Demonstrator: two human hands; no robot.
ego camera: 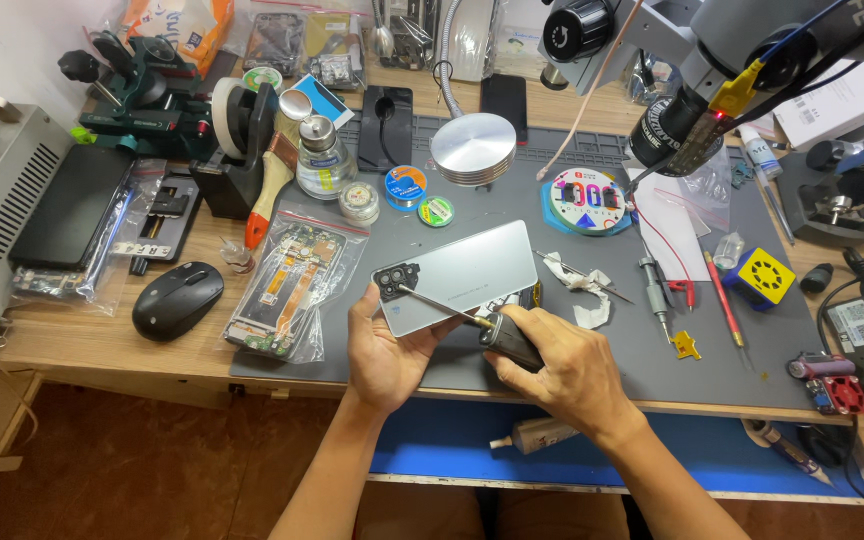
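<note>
Now your left hand (384,352) cups the pale phone (465,274) from beneath, just above the grey surface (592,290), while your right hand (562,372) grips the screwdriver (472,322), tip at its camera block (393,281).

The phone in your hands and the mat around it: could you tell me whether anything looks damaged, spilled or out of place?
Nothing looks spilled or broken. The phone lies back up in the left hand, tilted, with the right hand pressing a screwdriver tip at its camera block. A crumpled tissue lies loose on the mat.

Phone-repair workshop: grey work mat (552,230), microscope (712,60), solder spools (405,186), bagged circuit boards (287,285), scattered hand tools.
</note>
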